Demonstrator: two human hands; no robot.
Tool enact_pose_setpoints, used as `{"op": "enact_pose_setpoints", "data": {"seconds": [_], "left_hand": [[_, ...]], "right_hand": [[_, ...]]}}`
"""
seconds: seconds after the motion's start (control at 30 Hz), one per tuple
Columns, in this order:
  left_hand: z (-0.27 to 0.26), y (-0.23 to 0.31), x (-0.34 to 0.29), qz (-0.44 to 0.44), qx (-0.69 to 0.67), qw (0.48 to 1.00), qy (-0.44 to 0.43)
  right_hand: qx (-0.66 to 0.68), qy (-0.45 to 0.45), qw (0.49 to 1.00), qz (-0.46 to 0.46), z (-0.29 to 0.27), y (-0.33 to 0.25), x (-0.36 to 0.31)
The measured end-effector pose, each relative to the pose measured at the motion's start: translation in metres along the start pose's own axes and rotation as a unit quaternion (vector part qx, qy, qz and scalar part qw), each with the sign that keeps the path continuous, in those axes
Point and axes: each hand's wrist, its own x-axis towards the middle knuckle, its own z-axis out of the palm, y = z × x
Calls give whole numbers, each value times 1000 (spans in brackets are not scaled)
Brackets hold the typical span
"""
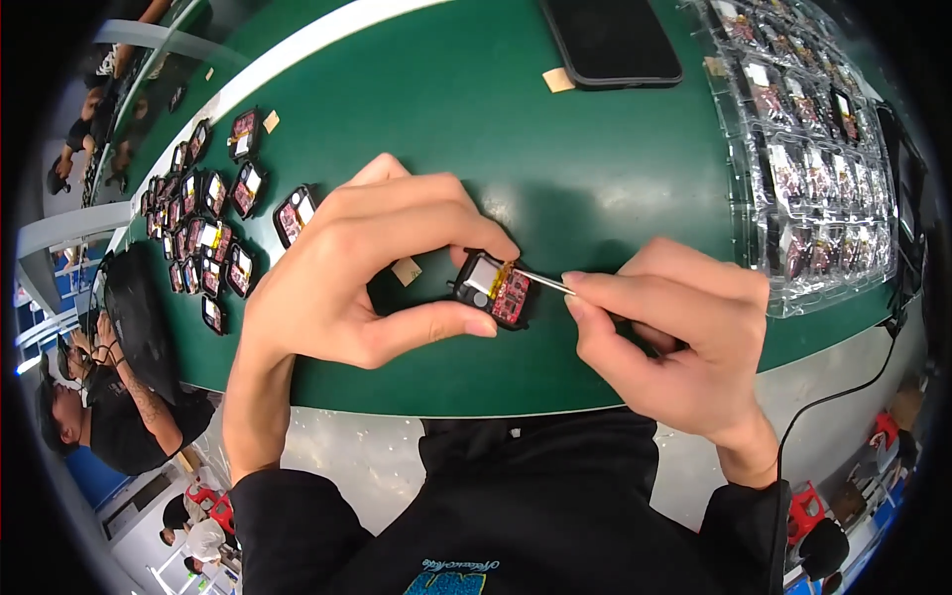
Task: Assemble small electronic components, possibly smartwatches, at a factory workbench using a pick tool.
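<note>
Between thumb and fingers, my left hand (pixel 372 263) grips a small black device casing (pixel 493 289) by its edges, over the green table. Inside the casing show a silvery-white battery, a strip of yellow tape and a red circuit board. My right hand (pixel 679 337) pinches thin metal tweezers (pixel 547 283). Their tip reaches the upper part of the red board, near the yellow tape; whether it grips anything is too small to tell. Just left of my left hand lies another open casing (pixel 295 214), partly hidden by the hand.
Several similar open casings (pixel 211 241) lie clustered at the left of the green table (pixel 416 119). Clear plastic trays (pixel 818 178) filled with parts stand at the right. A black phone (pixel 612 40) lies at the back. A person (pixel 119 397) sits at the left.
</note>
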Motion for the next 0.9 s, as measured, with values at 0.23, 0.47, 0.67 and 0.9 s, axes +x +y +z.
{"op": "enact_pose_setpoints", "data": {"seconds": [0.23,0.47,0.67,0.9], "left_hand": [[-1,9,8,-1,19,999,33],[12,20,5,15,99,993,65],[1,6,8,-10,41,983,180],[-45,35,154,109,-2,982,151]], "right_hand": [[14,59,997,52,-18,-12,-18],[119,93,988,32,-10,-5,-33],[173,104,979,38,-15,-7,-38],[165,75,983,14,-15,4,-39]]}}
